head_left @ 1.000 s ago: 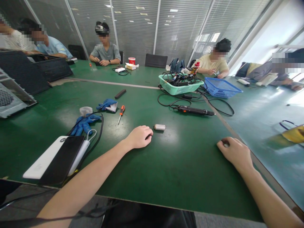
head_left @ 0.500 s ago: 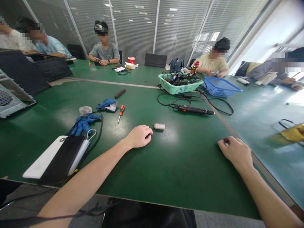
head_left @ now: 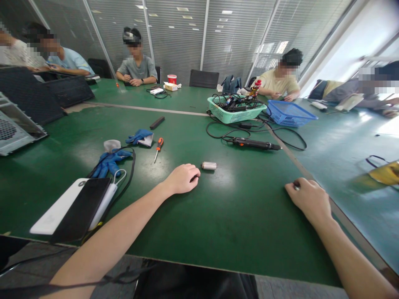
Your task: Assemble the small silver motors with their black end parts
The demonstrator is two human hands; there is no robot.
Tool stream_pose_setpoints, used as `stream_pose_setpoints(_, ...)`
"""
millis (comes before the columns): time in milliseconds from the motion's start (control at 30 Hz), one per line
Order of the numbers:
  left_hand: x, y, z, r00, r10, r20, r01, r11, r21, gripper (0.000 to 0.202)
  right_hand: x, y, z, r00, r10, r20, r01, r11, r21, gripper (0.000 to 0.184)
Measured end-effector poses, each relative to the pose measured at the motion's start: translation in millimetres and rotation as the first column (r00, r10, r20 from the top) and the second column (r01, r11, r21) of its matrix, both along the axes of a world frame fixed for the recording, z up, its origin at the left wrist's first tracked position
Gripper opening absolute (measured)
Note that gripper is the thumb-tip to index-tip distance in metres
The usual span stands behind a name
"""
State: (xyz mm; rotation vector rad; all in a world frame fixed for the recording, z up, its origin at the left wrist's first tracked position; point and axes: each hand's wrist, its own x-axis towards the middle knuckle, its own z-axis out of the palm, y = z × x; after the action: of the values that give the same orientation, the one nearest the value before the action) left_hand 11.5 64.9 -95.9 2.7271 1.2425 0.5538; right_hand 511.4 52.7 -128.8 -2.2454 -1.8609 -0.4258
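My left hand (head_left: 183, 178) rests on the green table (head_left: 218, 236) with its fingers curled. A dark spot shows under the fingers, but I cannot make out what it is. Just beyond the fingertips lies a small silvery cylinder (head_left: 209, 166) on its side, apart from the hand. Farther to the right, my right hand (head_left: 311, 199) also lies on the tabletop, closed. A small shiny bit shows between its thumb and index finger, too little to name. An orange-handled screwdriver (head_left: 158, 145) lies beyond my left hand.
Blue gloves (head_left: 109, 162), a phone (head_left: 82, 207) and a white power bank lie left. A corded electric screwdriver (head_left: 257, 144) lies ahead, before a green basket (head_left: 237, 114) of cables and a blue basket (head_left: 289, 114). A computer case (head_left: 18, 124) stands far left. Several people sit around.
My right hand has shifted very slightly to the left. My left hand and the silvery cylinder stay where they were.
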Motion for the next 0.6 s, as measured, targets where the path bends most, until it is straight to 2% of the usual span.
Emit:
stream_pose_setpoints(233, -0.2, 1.0, -1.5, 1.000, -0.006, 0.004, 0.006, 1.000, -0.002, 0.013, -3.7, -0.3, 3.4, 1.000, -0.025, 0.003, 0.025, 0.999, -0.030, 0.044)
stream_pose_setpoints(433, 0.2, 0.4, -0.4, 1.000, 0.004, 0.000, -0.004, 1.000, -0.013, 0.015, 1.6, 2.3, -0.2, 0.999, -0.041, 0.025, 0.041, 0.999, 0.011, 0.044)
stream_pose_setpoints(533, 0.3, 0.0, -0.3, 1.000, 0.007, 0.002, -0.007, 1.000, -0.007, 0.014, 2.5, 3.5, -2.3, 1.000, 0.031, 0.001, -0.031, 0.998, 0.051, 0.038)
stream_pose_setpoints(600, 0.4, -0.1, -0.3, 1.000, 0.005, 0.002, -0.005, 1.000, -0.005, 0.013, -3.5, 3.0, -1.7, 0.985, 0.172, -0.032, -0.169, 0.982, 0.078, 0.033)
